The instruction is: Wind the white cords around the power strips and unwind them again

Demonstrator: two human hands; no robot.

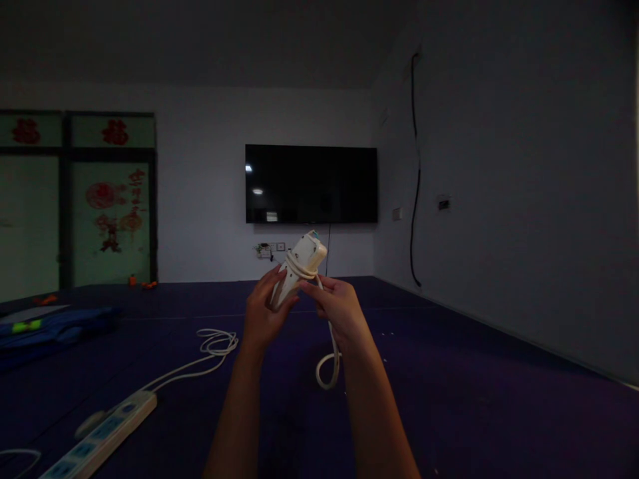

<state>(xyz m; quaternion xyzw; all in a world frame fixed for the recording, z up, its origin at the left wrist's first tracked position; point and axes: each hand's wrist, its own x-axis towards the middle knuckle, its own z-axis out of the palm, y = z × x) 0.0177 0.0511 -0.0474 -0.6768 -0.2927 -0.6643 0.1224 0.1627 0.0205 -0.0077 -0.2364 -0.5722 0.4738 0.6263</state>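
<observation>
Jutting from curled left hand [265,311], white device [308,251], cord [335,344] pinched in right hand [342,309]

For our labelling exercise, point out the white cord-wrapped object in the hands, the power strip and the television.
White cord-wrapped object [305,251]: head view, body above the wraps.
Power strip [103,429]: head view, socketed top.
Television [311,184]: head view, middle of screen.

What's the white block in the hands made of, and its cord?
The white block looks like smooth, hard plastic: it has a stiff shape and rounded corners. Its cord seems coated in bendy, rubbery plastic, because it curls into a loop; its inside is hidden.
</observation>
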